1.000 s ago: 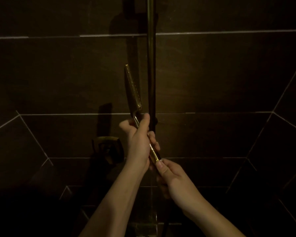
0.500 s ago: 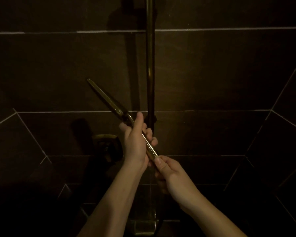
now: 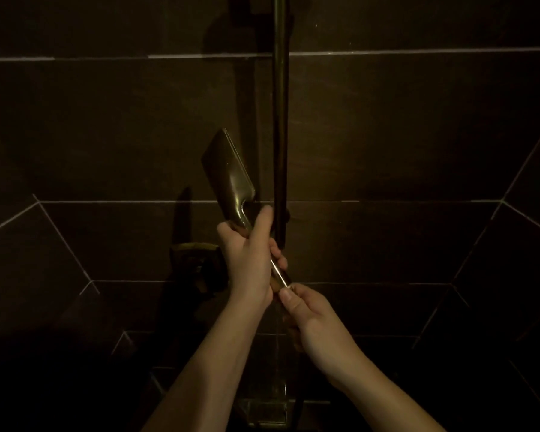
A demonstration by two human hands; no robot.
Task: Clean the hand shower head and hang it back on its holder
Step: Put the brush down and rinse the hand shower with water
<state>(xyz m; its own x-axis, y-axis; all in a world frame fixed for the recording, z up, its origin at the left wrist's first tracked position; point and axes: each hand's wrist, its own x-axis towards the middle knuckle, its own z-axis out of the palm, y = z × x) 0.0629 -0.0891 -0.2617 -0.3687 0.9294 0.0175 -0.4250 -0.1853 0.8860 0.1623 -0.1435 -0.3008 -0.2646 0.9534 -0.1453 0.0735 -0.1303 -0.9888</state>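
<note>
A flat, rectangular brass hand shower head points up and to the left, just left of the vertical shower rail. My left hand is wrapped around its slim handle below the head. My right hand pinches the handle's lower end, where the hose joins. The small holder on the rail sits right beside my left thumb; it is dark and partly hidden.
Dark wall tiles with pale grout lines fill the view. A brass valve fitting sticks out of the wall left of my left wrist. A metal fixture shows dimly at the bottom centre.
The shower head has swung from a far-left tilt back toward upright and turned, so its broad back face shows. Both hands kept their grip on the handle.
</note>
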